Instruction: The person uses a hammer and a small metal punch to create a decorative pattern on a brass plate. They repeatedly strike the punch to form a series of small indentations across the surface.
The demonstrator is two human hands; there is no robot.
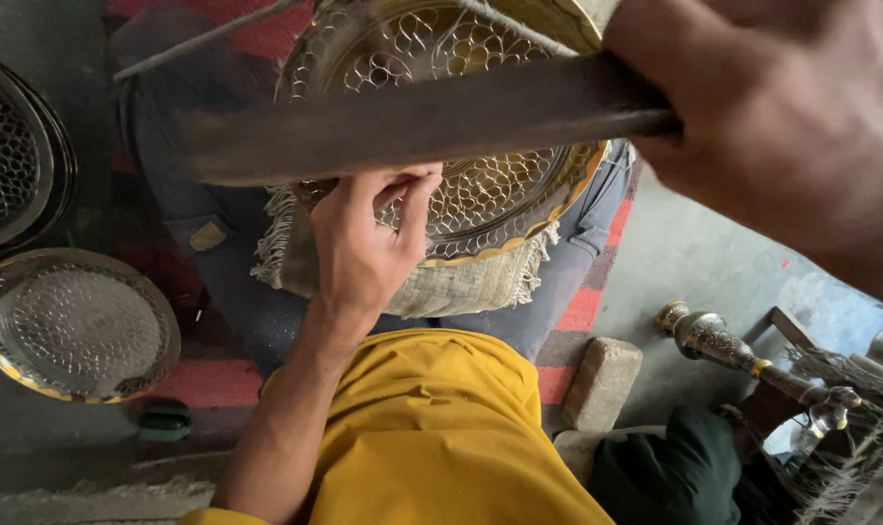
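The right hand [791,126] is closed tight around the handle end of a long dark tool [412,122], blurred, lying across the brass tray [500,194]. The left hand [363,243] pinches its fingertips together at the tray's near edge; whether they hold anything is too small to tell. The tray rests on a fringed cloth [441,282] over the lap. More patterned plates [72,321] lie on the floor [694,253] at the left, and a brick [602,384] on the right.

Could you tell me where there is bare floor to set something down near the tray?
Bare grey floor lies right of the lap, between the striped mat, the stone block and the ornate metal stem. The left is crowded with metal trays.
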